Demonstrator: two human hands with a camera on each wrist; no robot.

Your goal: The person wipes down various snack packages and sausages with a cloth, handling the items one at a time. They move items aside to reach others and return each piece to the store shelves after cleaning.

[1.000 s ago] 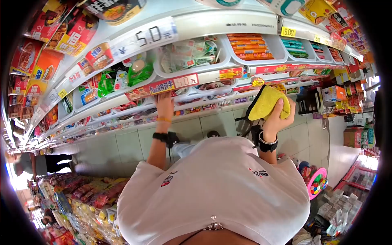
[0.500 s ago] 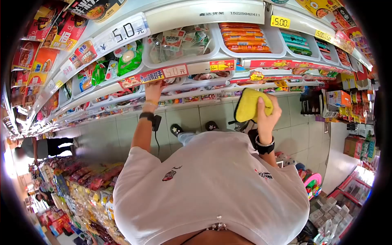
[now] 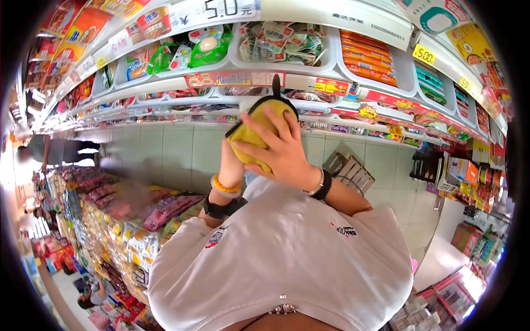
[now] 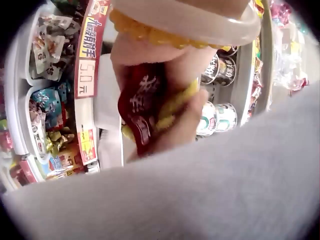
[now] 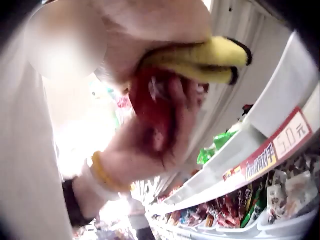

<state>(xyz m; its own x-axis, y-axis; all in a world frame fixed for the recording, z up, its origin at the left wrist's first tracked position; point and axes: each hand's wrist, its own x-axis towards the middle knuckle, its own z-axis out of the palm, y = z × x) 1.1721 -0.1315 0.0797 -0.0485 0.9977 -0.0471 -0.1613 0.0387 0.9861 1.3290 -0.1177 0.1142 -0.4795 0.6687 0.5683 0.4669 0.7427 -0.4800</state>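
Note:
A yellow cloth [image 3: 248, 138] with a black edge is folded over a dark red snack packet [image 4: 142, 102] with white lettering. The left hand [image 3: 232, 161] grips the packet from below; the right wrist view shows its fingers [image 5: 185, 100] curled round the red wrapper. From above, the right hand [image 3: 279, 148] holds the cloth against the packet, fingers spread across it. In the head view the cloth and right hand hide the packet. Both hands are together in front of the chest, just off the shelf edge.
Shelves hold white trays of packaged snacks, including a tray of clear-wrapped packets [image 3: 281, 62] and one of orange sticks [image 3: 367, 65]. A red price strip [image 3: 221, 80] runs along the shelf front. Bagged goods [image 3: 132, 220] are piled behind at left. A crate [image 3: 350, 168] stands on the tiled floor.
The left hand has come out from under the shelf edge with the red packet. The right hand has moved left with the cloth and now holds it on the packet.

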